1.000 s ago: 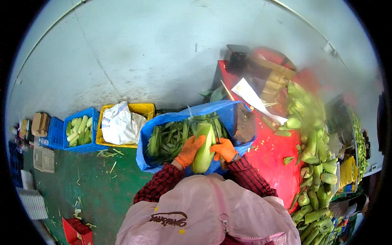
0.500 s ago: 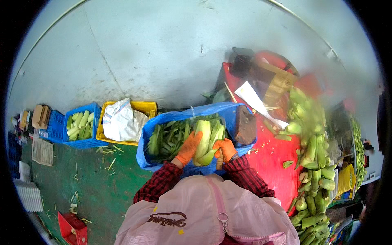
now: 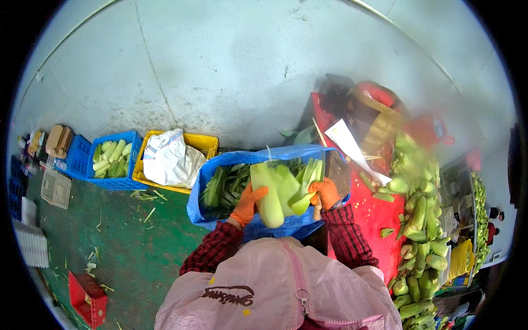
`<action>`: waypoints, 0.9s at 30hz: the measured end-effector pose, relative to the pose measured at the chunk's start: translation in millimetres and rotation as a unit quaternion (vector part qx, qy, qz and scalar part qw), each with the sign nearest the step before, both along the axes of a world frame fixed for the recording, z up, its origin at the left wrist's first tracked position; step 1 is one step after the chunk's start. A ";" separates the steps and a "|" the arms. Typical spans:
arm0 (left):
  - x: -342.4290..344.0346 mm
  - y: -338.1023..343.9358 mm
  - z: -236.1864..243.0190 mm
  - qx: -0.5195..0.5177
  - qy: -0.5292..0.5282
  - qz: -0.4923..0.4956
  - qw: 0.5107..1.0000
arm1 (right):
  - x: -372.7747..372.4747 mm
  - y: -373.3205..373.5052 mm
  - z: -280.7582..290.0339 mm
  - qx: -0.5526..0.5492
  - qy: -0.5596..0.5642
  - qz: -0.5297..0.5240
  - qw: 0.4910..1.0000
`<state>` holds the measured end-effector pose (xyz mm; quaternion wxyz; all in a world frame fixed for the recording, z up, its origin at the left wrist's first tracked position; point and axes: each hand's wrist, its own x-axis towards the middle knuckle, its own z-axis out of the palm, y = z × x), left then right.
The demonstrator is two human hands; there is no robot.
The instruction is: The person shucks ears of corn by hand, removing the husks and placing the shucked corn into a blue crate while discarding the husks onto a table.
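Over the blue bag (image 3: pixel 193 212) I hold an ear of corn (image 3: pixel 266 198) with pale green inner husk around it. My left hand (image 3: pixel 246 204), in an orange glove, is closed round its left side. My right hand (image 3: pixel 328 193), also gloved in orange, is closed on the corn husk (image 3: pixel 302 199), whose leaves spread away from the ear. A short tan handle-like piece (image 3: pixel 317 210) sticks out below the right fingers; its other end is hidden. Loose green husk leaves (image 3: pixel 223 187) fill the bag beneath.
At right, corn ears (image 3: pixel 421 214) are heaped along the red tabletop (image 3: pixel 379 234). A white sheet (image 3: pixel 352 147) lies beyond. Leftward stand a yellow crate (image 3: pixel 206 144) with a white sack (image 3: pixel 171 159), a blue crate (image 3: pixel 110 184) of trimmed ears, and a red bin (image 3: pixel 91 302).
My hands have moved apart; the right has drawn the husk leaves outward from the ear. The ear has shifted slightly left, and more of its smooth pale side shows.
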<state>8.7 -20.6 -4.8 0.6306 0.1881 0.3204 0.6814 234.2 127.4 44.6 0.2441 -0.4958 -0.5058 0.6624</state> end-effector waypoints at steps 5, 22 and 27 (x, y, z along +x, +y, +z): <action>-5.5 -4.5 9.5 0.009 -0.137 -0.055 0.989 | -5.5 7.3 -0.4 0.149 -0.236 0.029 0.960; 22.5 16.8 49.6 0.062 0.517 0.058 0.852 | -47.3 -46.5 53.7 0.022 0.037 0.041 0.998; 24.1 22.4 40.9 0.097 0.433 0.031 0.896 | -45.3 -51.4 47.0 0.017 0.100 -0.001 0.995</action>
